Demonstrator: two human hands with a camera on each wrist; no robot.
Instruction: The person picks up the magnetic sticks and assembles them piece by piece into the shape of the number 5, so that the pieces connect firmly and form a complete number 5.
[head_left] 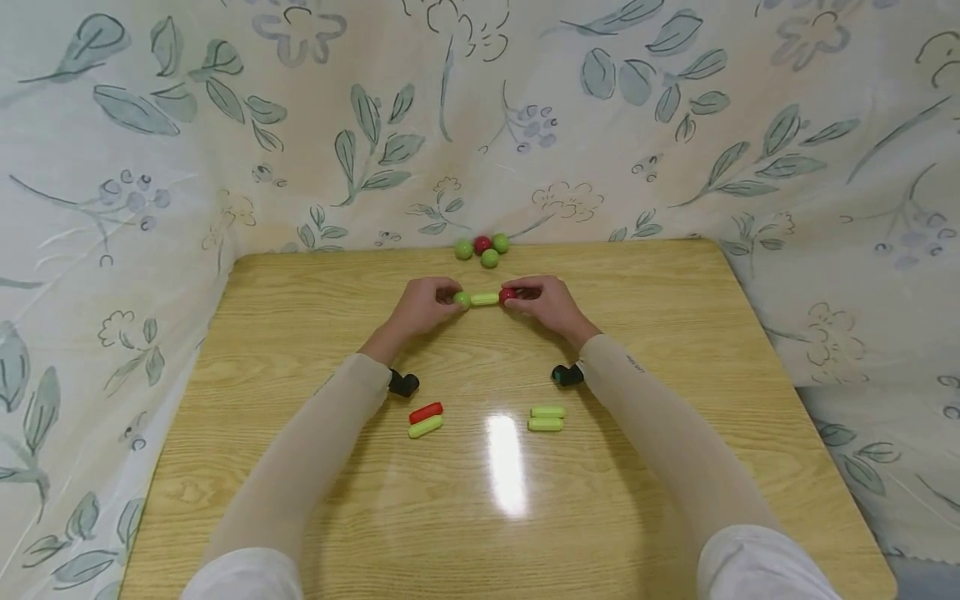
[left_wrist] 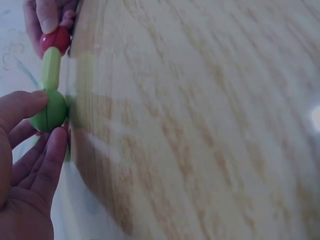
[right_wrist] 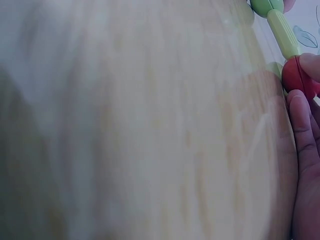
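Between the two hands lies a yellow-green ribbed rod (head_left: 484, 299), with a ball at each end touching it. My left hand (head_left: 427, 307) pinches the green ball (left_wrist: 49, 111) between thumb and fingers at the rod's left end. At its right end, my right hand (head_left: 549, 303) grips the red ball (right_wrist: 298, 76) the same way. A thin seam runs round each ball. Both hands are low over the wooden table (head_left: 480, 358). Whether the rod's ends sit fully inside the balls cannot be seen.
Several loose balls, green ones (head_left: 490, 258) and a red one (head_left: 482, 245), cluster at the table's back edge. Nearer, a red rod (head_left: 426, 412) lies beside a yellow-green rod (head_left: 425, 427) on the left. Two more yellow-green rods (head_left: 546, 418) lie on the right. Floral cloth (head_left: 480, 125) hangs behind.
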